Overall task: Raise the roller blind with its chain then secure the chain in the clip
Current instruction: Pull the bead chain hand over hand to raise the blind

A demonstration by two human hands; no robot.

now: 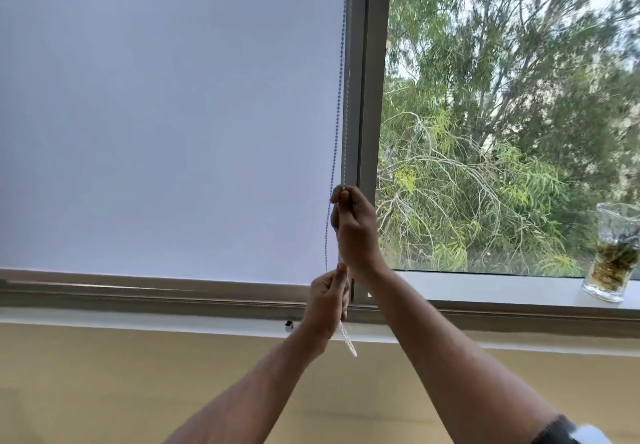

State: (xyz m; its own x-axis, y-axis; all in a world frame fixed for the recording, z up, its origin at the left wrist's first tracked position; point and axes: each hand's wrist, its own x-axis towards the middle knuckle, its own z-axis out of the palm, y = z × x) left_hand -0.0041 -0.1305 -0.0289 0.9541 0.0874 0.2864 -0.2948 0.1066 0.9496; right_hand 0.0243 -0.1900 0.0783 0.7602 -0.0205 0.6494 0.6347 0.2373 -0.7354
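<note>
A white roller blind (166,114) covers the left window pane down to just above the sill. Its beaded chain (337,97) hangs along the blind's right edge. My right hand (353,229) is closed around the chain at about the blind's lower third. My left hand (327,305) pinches the chain lower down, near the bottom of the frame. The chain's loop end (348,339) dangles below my left hand. A small dark clip (288,324) sits on the sill edge, just left of my left wrist.
The grey window frame post (369,97) stands right of the chain. The right pane shows trees. A glass jar (613,253) with brownish contents stands on the white sill (502,288) at the far right. A tan wall lies below the sill.
</note>
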